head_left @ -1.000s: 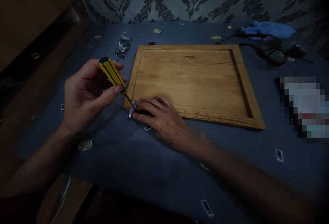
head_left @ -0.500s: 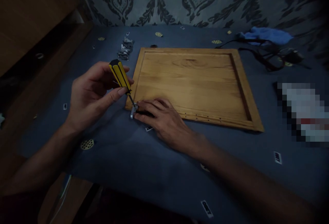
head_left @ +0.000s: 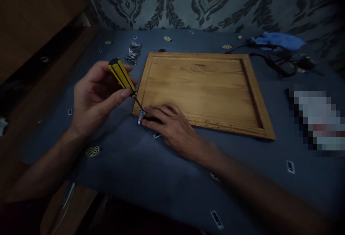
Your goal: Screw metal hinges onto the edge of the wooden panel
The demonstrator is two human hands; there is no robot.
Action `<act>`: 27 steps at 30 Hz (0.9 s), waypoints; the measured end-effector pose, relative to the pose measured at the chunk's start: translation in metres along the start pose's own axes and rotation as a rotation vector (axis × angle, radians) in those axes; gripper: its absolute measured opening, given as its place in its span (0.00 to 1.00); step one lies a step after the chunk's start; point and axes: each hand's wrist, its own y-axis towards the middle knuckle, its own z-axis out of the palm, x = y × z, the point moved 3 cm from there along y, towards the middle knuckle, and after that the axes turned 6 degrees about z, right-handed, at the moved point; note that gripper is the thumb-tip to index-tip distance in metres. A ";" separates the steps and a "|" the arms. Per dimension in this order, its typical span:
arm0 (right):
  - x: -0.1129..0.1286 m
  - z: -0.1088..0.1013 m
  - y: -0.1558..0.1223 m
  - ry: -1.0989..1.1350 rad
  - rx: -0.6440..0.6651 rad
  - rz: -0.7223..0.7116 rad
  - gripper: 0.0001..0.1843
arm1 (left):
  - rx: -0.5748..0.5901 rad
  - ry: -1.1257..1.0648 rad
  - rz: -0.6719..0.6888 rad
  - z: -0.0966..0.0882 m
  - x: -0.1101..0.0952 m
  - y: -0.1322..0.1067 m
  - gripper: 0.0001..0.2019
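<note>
My left hand (head_left: pixel 95 96) grips a yellow-and-black screwdriver (head_left: pixel 122 77), tilted with its tip down on a small metal bracket (head_left: pixel 140 117). The bracket sits against the near left corner of a framed wooden panel (head_left: pixel 205 87) lying flat on a blue cloth. My right hand (head_left: pixel 168 123) lies over that corner, fingers pressed together on the bracket and holding it against the panel's edge. A row of small holes runs along the panel's near rail.
A pile of metal fittings (head_left: pixel 132 54) lies at the back left of the cloth. A blue rag (head_left: pixel 277 40) and dark cables (head_left: pixel 283 62) are at the back right. A blurred-out object (head_left: pixel 316 121) sits at the right. Patterned fabric hangs behind.
The screwdriver handle has swung a little between frames while its tip stays on the bracket. My right hand stays put. The view has shifted slightly.
</note>
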 end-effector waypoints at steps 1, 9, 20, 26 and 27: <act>0.000 0.000 0.000 0.000 -0.001 -0.001 0.21 | -0.028 -0.006 0.002 -0.001 0.001 0.000 0.17; 0.000 0.001 0.001 0.035 0.000 0.008 0.21 | -0.068 -0.036 -0.163 0.001 0.028 -0.005 0.18; -0.002 0.002 -0.002 0.021 -0.019 0.076 0.25 | -0.113 -0.107 -0.606 -0.004 0.061 -0.009 0.22; -0.003 0.003 -0.001 0.001 0.001 0.040 0.24 | -0.073 -0.048 -0.737 0.000 0.063 -0.011 0.24; -0.003 0.002 -0.001 0.004 0.001 0.031 0.23 | -0.058 -0.023 -0.748 -0.001 0.062 -0.011 0.24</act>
